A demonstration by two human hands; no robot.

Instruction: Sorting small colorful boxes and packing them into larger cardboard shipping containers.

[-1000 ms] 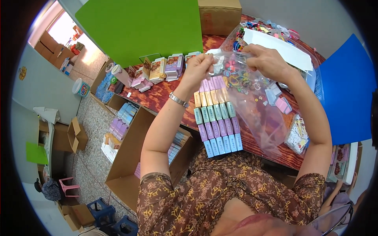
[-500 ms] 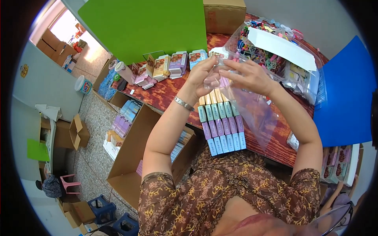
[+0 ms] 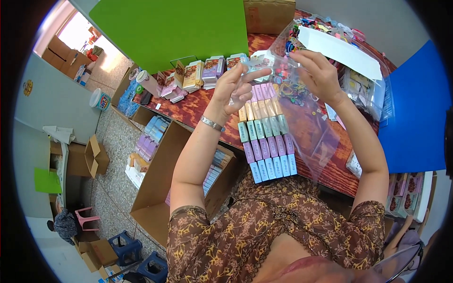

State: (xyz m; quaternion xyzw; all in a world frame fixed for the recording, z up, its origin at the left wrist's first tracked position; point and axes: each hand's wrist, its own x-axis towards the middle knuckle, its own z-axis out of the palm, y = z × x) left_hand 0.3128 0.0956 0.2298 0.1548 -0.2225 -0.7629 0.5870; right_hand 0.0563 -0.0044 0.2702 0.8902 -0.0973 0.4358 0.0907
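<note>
A clear plastic bag (image 3: 306, 139) stretches between my hands over the table and hangs down on the right. My left hand (image 3: 234, 88), with a metal watch band on its wrist, grips the bag's upper edge with curled fingers while the index finger points right along the film. My right hand (image 3: 320, 75) pinches the other side of the bag's mouth, fingers bent. Below my hands stand rows of small boxes (image 3: 266, 146) in purple, orange, green, violet and light blue, packed tightly together. Part of the bag's film lies over their right side.
Stacks of flat cartons (image 3: 213, 70) line the back by a green board (image 3: 174, 33). At the right lie a large bag of colourful bands (image 3: 288, 85), a white card strip (image 3: 337, 49) and a blue panel (image 3: 415, 113). An open cardboard box (image 3: 163, 165) with small boxes stands at the left.
My hands have moved apart, the right one to the right and the left one slightly left. The bag's mouth is spread wider, and the upper rows of small boxes show more.
</note>
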